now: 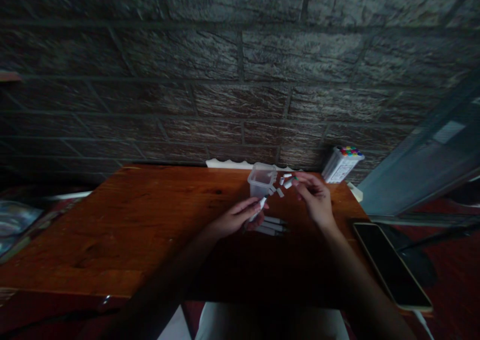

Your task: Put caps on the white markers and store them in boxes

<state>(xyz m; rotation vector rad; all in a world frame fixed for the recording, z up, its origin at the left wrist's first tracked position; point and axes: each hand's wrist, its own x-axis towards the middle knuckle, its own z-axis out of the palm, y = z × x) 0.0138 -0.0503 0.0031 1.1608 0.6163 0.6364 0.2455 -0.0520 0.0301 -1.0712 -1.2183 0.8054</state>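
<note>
My left hand [240,216] is closed around a white marker [259,206] whose tip points up and to the right. My right hand [314,195] is pinched on a small white marker cap [288,183], held a little to the right of the marker. Several loose white caps [279,192] lie on the wooden table [142,220] between my hands. A few more markers [273,226] lie flat just below my left hand. A small clear plastic container [261,180] stands behind them.
A box of markers with coloured ends [343,163] leans against the brick wall [240,70] at the back right. A dark phone [392,265] lies at the table's right edge. Cluttered items [15,220] sit beyond the left edge.
</note>
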